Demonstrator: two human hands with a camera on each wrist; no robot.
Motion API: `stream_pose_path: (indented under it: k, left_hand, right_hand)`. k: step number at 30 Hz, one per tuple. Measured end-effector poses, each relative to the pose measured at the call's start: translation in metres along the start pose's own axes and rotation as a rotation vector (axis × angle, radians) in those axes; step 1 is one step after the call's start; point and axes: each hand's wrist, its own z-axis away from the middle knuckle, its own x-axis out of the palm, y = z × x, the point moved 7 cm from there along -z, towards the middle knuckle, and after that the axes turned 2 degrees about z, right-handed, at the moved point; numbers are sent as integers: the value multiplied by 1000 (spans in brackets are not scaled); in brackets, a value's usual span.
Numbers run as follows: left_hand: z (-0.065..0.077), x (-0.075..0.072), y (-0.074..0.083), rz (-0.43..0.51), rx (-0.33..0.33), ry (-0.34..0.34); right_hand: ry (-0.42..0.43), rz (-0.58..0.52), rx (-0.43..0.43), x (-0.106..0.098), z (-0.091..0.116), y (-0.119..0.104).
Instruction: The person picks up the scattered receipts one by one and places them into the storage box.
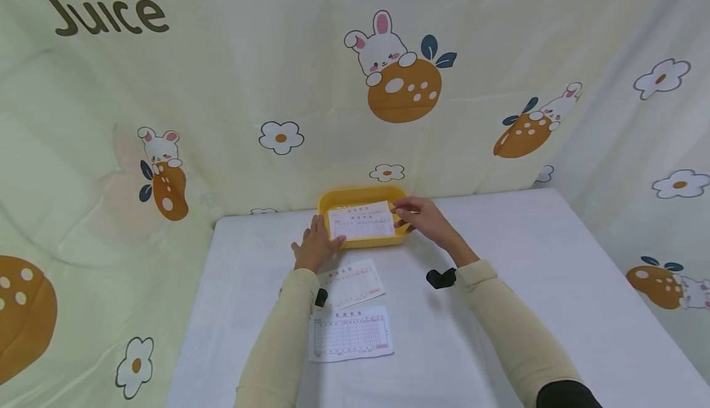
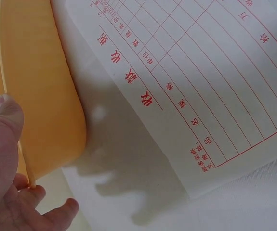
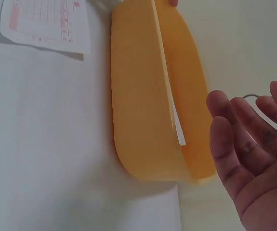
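A yellow plastic tray (image 1: 368, 243) stands at the far edge of the table, with a printed receipt slip (image 1: 363, 221) lying inside it. At its left end, my left hand (image 1: 316, 246) grips the rim; the left wrist view has the thumb on one side of the wall and fingers (image 2: 34, 195) on the other. Beside the right end is my right hand (image 1: 424, 218), its fingers (image 3: 222, 142) loosely bent and nothing between them. Two more receipt slips lie in front of the tray: a slanted one (image 1: 355, 283) and a nearer one (image 1: 352, 334).
A white cloth covers the table (image 1: 444, 352). Behind it hangs a pale curtain (image 1: 244, 87) with printed rabbits, oranges and flowers, close against the far table edge. The left forearm partly covers the left edges of the loose slips.
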Motion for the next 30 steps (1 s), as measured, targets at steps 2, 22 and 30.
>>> stream_pose_path:
  k: [2,22,30]
  left_hand:
    - [0,0,0,-2,-1,-2]
    - [3,-5,1,2,-16,10]
    - [-1,-1,2,3,-10,14]
  right_hand:
    - [-19,-4,-10,6,4,-4]
    - [-245,46,-32,71,38,19]
    - [-292,120,-20,91,36,39]
